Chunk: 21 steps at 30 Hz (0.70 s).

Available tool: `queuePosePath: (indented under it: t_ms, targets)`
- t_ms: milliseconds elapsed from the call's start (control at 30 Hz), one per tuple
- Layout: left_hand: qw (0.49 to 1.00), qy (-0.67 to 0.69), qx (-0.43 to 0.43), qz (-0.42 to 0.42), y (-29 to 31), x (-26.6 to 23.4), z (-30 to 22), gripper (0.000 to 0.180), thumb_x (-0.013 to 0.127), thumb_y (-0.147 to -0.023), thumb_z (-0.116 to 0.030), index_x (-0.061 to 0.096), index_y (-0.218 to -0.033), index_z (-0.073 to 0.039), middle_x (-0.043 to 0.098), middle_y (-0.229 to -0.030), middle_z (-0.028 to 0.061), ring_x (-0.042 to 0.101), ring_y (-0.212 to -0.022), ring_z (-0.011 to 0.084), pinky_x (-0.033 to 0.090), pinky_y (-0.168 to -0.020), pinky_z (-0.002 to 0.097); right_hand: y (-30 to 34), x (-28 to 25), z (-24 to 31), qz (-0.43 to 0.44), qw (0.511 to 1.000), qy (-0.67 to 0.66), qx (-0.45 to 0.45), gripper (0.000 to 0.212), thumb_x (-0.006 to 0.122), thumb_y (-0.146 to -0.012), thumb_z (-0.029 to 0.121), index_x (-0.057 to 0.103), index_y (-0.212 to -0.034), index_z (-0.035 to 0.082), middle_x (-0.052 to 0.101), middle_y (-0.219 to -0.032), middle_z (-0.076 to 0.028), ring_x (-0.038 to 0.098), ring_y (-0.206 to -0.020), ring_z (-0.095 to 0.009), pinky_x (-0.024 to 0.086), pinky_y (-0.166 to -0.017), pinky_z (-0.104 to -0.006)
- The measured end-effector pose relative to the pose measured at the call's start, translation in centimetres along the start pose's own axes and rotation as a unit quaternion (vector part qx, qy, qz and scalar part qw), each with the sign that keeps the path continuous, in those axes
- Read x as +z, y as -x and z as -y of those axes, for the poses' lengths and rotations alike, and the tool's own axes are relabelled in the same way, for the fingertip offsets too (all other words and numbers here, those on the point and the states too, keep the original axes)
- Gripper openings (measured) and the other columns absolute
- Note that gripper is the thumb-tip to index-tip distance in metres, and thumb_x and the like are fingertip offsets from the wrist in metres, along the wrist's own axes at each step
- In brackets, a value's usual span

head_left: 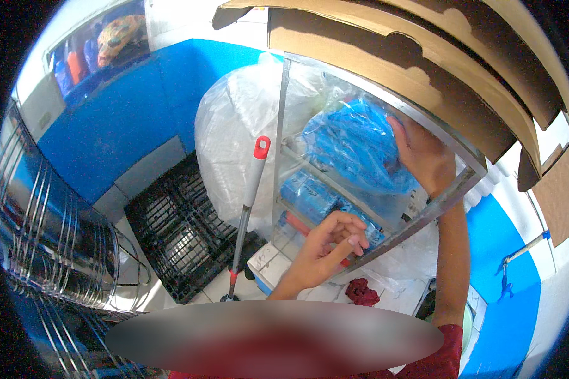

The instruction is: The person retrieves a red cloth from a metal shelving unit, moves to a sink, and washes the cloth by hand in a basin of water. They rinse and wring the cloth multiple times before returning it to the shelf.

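Note:
A blue plastic bag (pixel 348 142), bunched up under clear film, fills the upper level of a metal-framed shelf (pixel 395 243). My right hand (pixel 420 151) reaches in from the right and grips the bag's right side; some of its fingers are hidden there. Lower down and to the left, my left hand (pixel 335 246) hovers in front of the shelf with loosely curled fingers, a little apart, and nothing visible in them. Behind it on the lower level lie blue plastic packs (pixel 310 194), partly covered by that hand.
Brown cardboard sheets (pixel 385 57) jut out above the shelf. Left of it stand a large white translucent sack (pixel 234 120), a grey pole with a red end (pixel 250 183) and a black plastic pallet (pixel 183 234). Shiny metal racks (pixel 63 227) line the left; a dark red cloth (pixel 362 292) lies low.

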State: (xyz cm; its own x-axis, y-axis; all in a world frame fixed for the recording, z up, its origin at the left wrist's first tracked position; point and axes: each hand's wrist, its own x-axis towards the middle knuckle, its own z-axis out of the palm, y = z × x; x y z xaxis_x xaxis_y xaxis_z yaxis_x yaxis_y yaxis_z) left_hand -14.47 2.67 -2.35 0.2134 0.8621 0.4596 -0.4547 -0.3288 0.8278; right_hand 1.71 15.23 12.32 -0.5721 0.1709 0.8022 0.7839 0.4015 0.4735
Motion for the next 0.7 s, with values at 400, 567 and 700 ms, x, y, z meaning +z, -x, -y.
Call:
queuePosePath:
  t_ms: [400,567,700]
  targets:
    - [0.997,0.026,0.04,-0.066,0.4,-0.7,-0.3,0.017,0.051,-0.099,-0.01,0.054,-0.114,-0.002,0.062,-0.091,0.0091,0.061,-0.081,0.0144,0.052,-0.072,0.0296,18.7,-6.2,0.9,-0.27,0.791,-0.244,0.491,0.01,0.058,-0.094,0.003,0.061,-0.102,-0.002,0.063,-0.1,-0.01,0.061,-0.094,-0.02,0.048,-0.086,-0.0326]
    - [0.98,0.065,0.126,-0.136,-0.7,-1.2,0.7,0.008,0.051,-0.098,-0.008,0.054,-0.103,-0.002,0.06,-0.08,0.0086,0.059,-0.068,0.0134,0.051,-0.064,0.0293,34.7,-9.1,13.1,0.239,0.813,-0.287,0.446,0.033,0.064,-0.087,0.02,0.058,-0.116,0.005,0.057,-0.116,-0.019,0.052,-0.112,-0.037,0.033,-0.106,-0.0496]
    - [0.968,0.092,0.158,-0.17,-1.6,-0.4,1.5,0.007,0.05,-0.097,-0.007,0.053,-0.1,-0.001,0.057,-0.075,0.0077,0.057,-0.062,0.0136,0.049,-0.056,0.028,41.4,-8.6,19.1,0.463,0.794,-0.215,0.329,0.06,0.07,-0.079,0.017,0.055,-0.137,0.018,0.04,-0.144,-0.019,0.034,-0.134,-0.043,0.028,-0.113,-0.0553]
